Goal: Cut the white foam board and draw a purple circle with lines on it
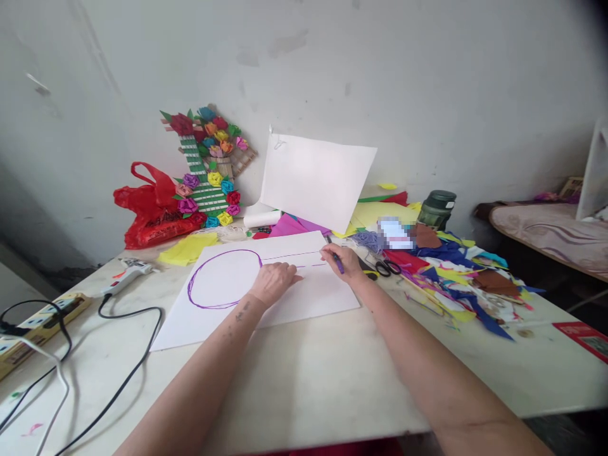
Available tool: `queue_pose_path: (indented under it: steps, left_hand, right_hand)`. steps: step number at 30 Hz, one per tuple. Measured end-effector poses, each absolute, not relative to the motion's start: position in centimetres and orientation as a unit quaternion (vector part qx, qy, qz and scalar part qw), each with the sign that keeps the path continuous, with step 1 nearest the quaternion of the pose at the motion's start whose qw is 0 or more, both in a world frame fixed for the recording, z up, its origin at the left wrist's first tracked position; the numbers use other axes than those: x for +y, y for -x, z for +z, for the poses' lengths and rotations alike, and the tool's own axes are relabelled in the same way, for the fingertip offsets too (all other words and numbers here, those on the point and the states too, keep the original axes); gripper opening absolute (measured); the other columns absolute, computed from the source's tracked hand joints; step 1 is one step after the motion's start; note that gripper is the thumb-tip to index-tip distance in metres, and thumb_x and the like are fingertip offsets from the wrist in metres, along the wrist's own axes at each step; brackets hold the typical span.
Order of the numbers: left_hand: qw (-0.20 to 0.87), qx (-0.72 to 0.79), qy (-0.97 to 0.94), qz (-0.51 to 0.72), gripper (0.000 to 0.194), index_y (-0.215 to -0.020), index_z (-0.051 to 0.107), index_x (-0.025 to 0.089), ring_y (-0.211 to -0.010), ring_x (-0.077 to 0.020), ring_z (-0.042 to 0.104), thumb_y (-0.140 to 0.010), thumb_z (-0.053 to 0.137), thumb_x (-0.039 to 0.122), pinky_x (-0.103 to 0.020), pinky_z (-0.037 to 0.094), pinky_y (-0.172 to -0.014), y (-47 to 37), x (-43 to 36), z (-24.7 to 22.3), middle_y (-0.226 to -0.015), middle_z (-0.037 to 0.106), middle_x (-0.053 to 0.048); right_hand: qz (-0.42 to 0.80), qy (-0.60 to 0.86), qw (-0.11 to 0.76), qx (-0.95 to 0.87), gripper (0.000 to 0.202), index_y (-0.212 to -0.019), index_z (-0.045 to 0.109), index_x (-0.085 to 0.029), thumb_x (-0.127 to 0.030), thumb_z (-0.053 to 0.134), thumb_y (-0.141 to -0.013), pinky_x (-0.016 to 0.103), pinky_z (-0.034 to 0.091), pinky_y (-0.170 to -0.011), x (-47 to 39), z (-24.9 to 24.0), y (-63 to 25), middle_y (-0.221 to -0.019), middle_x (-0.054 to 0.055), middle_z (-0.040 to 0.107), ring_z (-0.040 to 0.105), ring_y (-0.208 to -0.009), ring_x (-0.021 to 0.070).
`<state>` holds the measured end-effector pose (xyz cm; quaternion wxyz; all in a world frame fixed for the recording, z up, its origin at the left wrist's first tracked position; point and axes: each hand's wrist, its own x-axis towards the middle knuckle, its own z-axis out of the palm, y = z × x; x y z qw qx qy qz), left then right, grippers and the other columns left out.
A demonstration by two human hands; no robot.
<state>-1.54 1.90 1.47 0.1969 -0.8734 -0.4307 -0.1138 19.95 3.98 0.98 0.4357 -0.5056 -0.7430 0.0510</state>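
Observation:
A large white sheet of paper [285, 310] lies on the table before me. It bears a purple hand-drawn circle [190, 285] on its left part and two roughly parallel purple lines running right from it. My left hand [274, 282] rests on the sheet at the circle's right edge, fingers lying on the paper and thumb apart, holding nothing. Near the sheet's right edge, my right hand [346, 261] grips a purple marker [338, 263], close to the right ends of the lines. The marker's tip is hard to make out.
Behind the sheet stands a tilted white board [318, 180]. Paper-flower decorations [209, 171] and a red bag [147, 209] are at the back left. Scissors [387, 268], a green bottle [437, 209] and coloured scraps [460, 278] lie right. Power strips [42, 326] with cables occupy the left.

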Motion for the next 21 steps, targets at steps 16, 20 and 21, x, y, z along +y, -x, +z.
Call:
queue_pose_path:
  steps: [16,20,21]
  left_hand:
    - [0.268,-0.397,0.839,-0.258,0.027,-0.08,0.057,0.02,-0.072,-0.016,0.047,-0.089,0.036,0.034,-0.025,0.03,-0.052,1.8,2.6,0.9,-0.069,0.056,-0.004]
    - [0.276,-0.367,0.837,-0.298,0.022,-0.092,0.058,0.021,-0.084,-0.0186,0.049,-0.086,0.043,0.034,-0.031,0.039,-0.072,1.6,2.2,1.4,-0.081,0.06,-0.006]
    - [0.278,-0.371,0.828,-0.316,0.024,-0.101,0.057,0.021,-0.092,-0.0203,0.049,-0.084,0.045,0.035,-0.035,0.038,-0.08,1.5,2.0,1.6,-0.09,0.061,-0.007]
  right_hand:
    - [-0.234,0.372,0.202,-0.875,0.024,-0.101,0.057,-0.018,-0.02,0.04,-0.083,0.031,0.028,-0.069,1.5,2.4,-17.5,-0.075,0.008,0.06,0.046,-0.082,0.0205]
    - [-0.233,0.415,0.178,-0.861,0.027,-0.09,0.06,-0.019,-0.019,0.033,-0.089,0.028,0.026,-0.061,1.8,2.1,-17.5,-0.071,0.007,0.06,0.047,-0.076,0.0177]
    - [-0.229,0.433,0.182,-0.853,0.027,-0.09,0.06,-0.019,-0.017,0.033,-0.088,0.028,0.025,-0.06,2.0,2.1,-18.0,-0.071,0.007,0.06,0.048,-0.075,0.0171]
